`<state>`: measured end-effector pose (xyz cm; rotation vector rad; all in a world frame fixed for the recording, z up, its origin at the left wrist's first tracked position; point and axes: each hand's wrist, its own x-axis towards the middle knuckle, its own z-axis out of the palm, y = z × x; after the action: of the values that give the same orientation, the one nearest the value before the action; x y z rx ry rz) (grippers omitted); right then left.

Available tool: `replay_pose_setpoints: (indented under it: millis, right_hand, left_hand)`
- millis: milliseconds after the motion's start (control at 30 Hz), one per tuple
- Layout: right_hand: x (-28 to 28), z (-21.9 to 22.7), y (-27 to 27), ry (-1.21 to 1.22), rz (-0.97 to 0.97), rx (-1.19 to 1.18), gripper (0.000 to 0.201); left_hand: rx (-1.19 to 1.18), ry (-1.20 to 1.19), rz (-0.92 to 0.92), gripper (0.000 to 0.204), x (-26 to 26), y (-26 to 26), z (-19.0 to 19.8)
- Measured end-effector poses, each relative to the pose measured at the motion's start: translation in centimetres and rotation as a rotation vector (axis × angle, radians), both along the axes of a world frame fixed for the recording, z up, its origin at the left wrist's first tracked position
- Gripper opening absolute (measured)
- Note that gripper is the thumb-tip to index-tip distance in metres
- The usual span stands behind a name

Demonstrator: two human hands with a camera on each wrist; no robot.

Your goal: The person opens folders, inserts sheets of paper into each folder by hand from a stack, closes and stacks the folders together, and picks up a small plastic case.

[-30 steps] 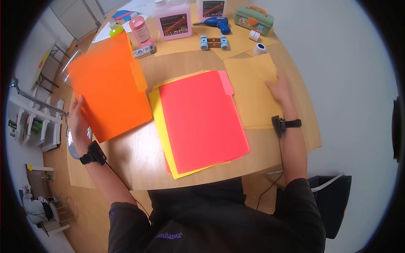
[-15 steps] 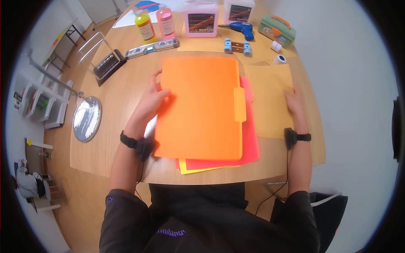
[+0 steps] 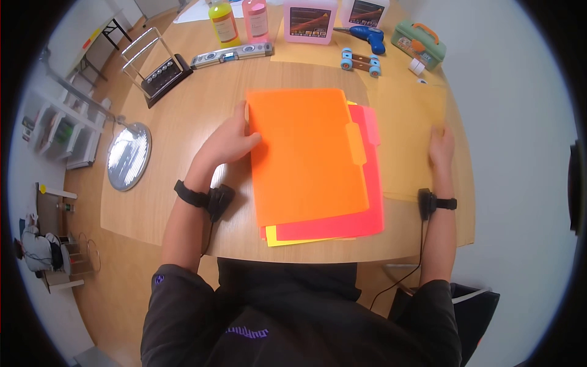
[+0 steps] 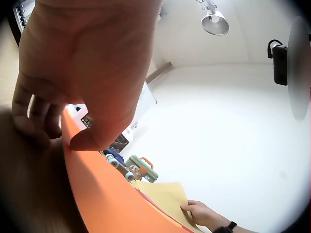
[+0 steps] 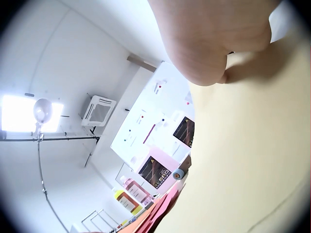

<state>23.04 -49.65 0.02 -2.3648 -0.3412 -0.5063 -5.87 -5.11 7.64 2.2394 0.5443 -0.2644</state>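
Note:
My left hand [image 3: 234, 139] pinches the left edge of an orange file folder [image 3: 309, 159], thumb on top and fingers beneath, as the left wrist view also shows. The orange folder overlaps a red file folder [image 3: 373, 183], whose right side and lower edge show. A strip of a yellow folder [image 3: 281, 242] peeks out below. At the right, my right hand [image 3: 441, 148] grips the right edge of a large manila envelope [image 3: 403, 140]. In the right wrist view the manila surface [image 5: 252, 141] fills much of the frame, and most of the fingers are hidden.
Along the back stand yellow [image 3: 225, 27] and pink [image 3: 256, 21] bottles, pink-liquid jugs [image 3: 310, 23], a blue drill-like tool [image 3: 370, 38], a wheeled toy [image 3: 361, 62] and a green toolbox [image 3: 419, 46]. At left are a spirit level [image 3: 232, 55], a Newton's cradle [image 3: 160, 79] and a round lamp base [image 3: 129, 156].
My left hand has brought the orange folder from the left side across onto the red folder. My right hand stays at the manila envelope's right edge.

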Motion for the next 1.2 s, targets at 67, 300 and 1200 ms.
replay_pose_setpoints:
  millis: [67,300,1200]
  right_hand:
    - [-0.9,1.4,0.7,0.037,-0.04,-0.001,0.039]
    - [-0.2,0.8,1.0,0.015,0.028,0.206,0.034]
    - [-1.0,0.7,1.8,0.107,0.158,0.261,0.024]
  left_hand:
    - [0.128,-0.076,0.013,0.083,0.6,-0.3,-0.7]
    - [0.44,-0.572,-0.108,0.095,1.0,1.1,-5.4]
    - [0.449,-0.643,-0.092,0.05,0.0,1.1,-2.7]
